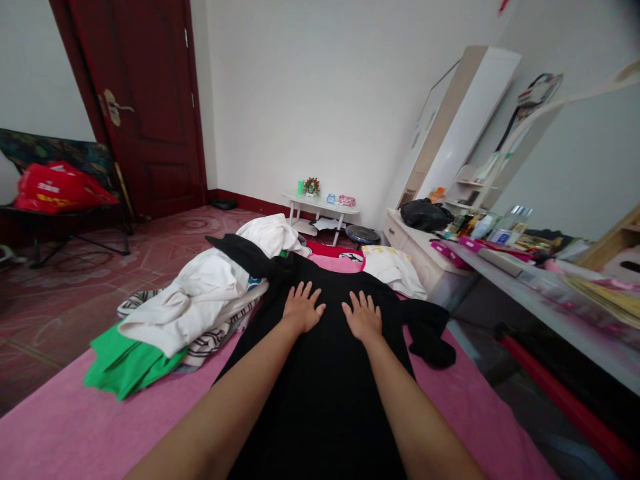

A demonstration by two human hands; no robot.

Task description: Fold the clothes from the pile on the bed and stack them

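A black long-sleeved top [325, 393] lies spread out on a pink cover [55, 427], its neckline at the far end. My left hand [303, 308] rests flat on the upper left of the top, fingers spread. Flat on the upper right lies my right hand [363, 316], its fingers also apart. One sleeve [240, 253] stretches left over the piled clothes; the other sleeve [430, 332] is bent and bunched on the right. The lower part of the top runs out of view between my forearms.
White clothes [200, 287] and a green garment [133, 363] are heaped on the left. Beyond the neckline is a white cloth [395, 270]. A cluttered desk [510, 280] stands on the right, a small white table [320, 203] by the wall. A chair holds a red bag [63, 188].
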